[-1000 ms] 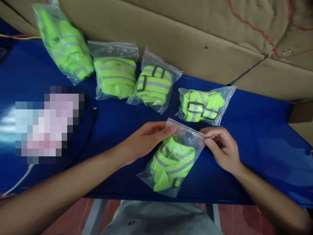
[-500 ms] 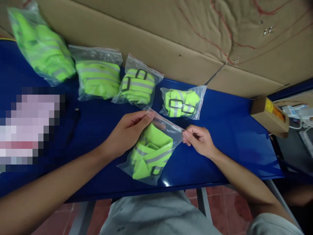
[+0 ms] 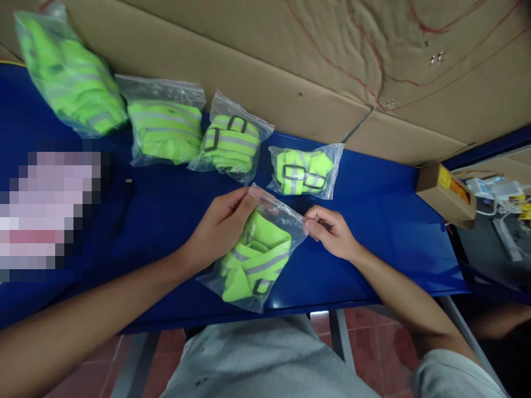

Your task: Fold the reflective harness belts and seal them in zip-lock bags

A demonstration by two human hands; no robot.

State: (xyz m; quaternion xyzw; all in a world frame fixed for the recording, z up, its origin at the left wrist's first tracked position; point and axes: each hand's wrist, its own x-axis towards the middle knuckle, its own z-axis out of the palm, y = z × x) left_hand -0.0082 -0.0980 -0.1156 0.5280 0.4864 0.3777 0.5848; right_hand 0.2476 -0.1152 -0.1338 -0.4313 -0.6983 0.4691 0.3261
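Note:
A clear zip-lock bag (image 3: 299,236) lies near the front edge of the blue table. Inside it is a folded neon-yellow reflective strap (image 3: 265,249) with grey stripes and a dark buckle. My left hand (image 3: 222,221) pinches the bag's top left corner between thumb and fingers. At the opposite end of the zip edge, my right hand (image 3: 332,232) grips the other corner. The top edge is stretched between both hands. Just beyond my hands lies another bagged reflective strap (image 3: 305,172), with dark buckles showing.
More bagged neon bundles (image 3: 166,130) stand in a row along the cardboard-covered back wall (image 3: 232,61). A small cardboard box (image 3: 446,196) is at the table's right end. A short black cable (image 3: 124,204) and a blurred-out pinkish object (image 3: 53,204) lie at left.
The camera view has shifted slightly, moving the scene a little leftward. Both hands keep hold of the bag's corners; the right hand's fingers sit marginally closer to the left hand.

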